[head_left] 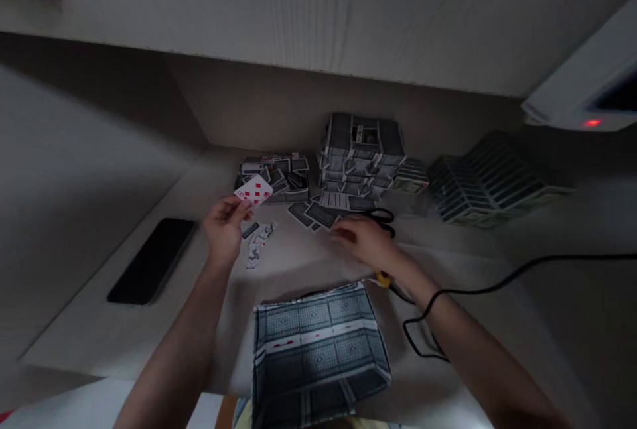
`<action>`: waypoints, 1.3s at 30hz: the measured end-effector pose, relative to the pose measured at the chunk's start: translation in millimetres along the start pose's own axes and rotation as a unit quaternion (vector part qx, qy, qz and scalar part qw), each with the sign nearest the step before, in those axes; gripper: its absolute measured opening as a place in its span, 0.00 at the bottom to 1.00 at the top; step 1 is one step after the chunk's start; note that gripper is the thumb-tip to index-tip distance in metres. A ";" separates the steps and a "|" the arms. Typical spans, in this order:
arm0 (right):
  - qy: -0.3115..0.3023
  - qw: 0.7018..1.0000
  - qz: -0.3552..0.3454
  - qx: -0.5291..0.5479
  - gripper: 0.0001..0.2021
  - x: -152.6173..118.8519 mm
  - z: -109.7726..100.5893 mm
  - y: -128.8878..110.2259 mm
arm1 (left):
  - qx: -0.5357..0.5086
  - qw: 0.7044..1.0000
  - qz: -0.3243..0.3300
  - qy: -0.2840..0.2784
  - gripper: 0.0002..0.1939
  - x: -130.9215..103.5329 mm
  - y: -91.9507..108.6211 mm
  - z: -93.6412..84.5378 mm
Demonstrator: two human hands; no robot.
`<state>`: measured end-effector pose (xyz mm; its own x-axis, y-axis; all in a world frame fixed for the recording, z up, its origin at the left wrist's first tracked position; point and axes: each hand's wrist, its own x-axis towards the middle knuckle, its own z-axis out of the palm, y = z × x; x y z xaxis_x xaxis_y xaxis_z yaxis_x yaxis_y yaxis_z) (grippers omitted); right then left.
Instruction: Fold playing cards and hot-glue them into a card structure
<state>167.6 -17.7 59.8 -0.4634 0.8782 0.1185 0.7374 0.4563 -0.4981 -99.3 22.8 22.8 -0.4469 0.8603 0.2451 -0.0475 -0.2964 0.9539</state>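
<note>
Pinched between the thumb and fingers of my left hand (225, 225) is a playing card (255, 191), an eight of diamonds, face toward me. My right hand (365, 240) is over the table with loosely curled fingers apart and nothing visible in them. Just left of it lie loose face-down playing cards (321, 215), and behind it are black scissors handles (381, 215). Small cut card pieces (259, 237) lie below my left hand. Nearest me stands an open box made of joined playing cards (318, 349).
A low card box (271, 193) full of loose cards stands at the back. Beside it is a taller stacked card structure (362, 150), with ridged card constructions (497, 180) farther right. A black phone (152, 261) lies left. A black cable (542, 258) crosses my right forearm.
</note>
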 end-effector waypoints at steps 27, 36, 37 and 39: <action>-0.137 0.977 -0.070 0.148 0.04 68.1 17.1 -25.9 | 0.055 0.994 -0.039 -0.090 0.10 -14.5 -13.0 10.9; -0.004 0.913 0.155 0.378 0.10 35.3 8.8 -6.7 | 0.144 0.973 0.022 -0.180 0.06 -50.4 6.6 25.3; -0.006 0.907 0.168 0.386 0.11 34.0 9.4 -5.5 | 0.139 0.971 0.015 -0.192 0.07 -52.7 8.1 26.1; -0.008 0.901 0.179 0.396 0.11 32.1 9.4 -4.4 | 0.126 0.969 -0.002 -0.213 0.07 -55.9 9.7 27.3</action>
<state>144.9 7.2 57.6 -0.2774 0.9437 -0.1802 0.2614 -0.1064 -0.9594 -50.4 -16.8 23.1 -0.0363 0.9700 0.2402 0.1952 -0.2288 0.9537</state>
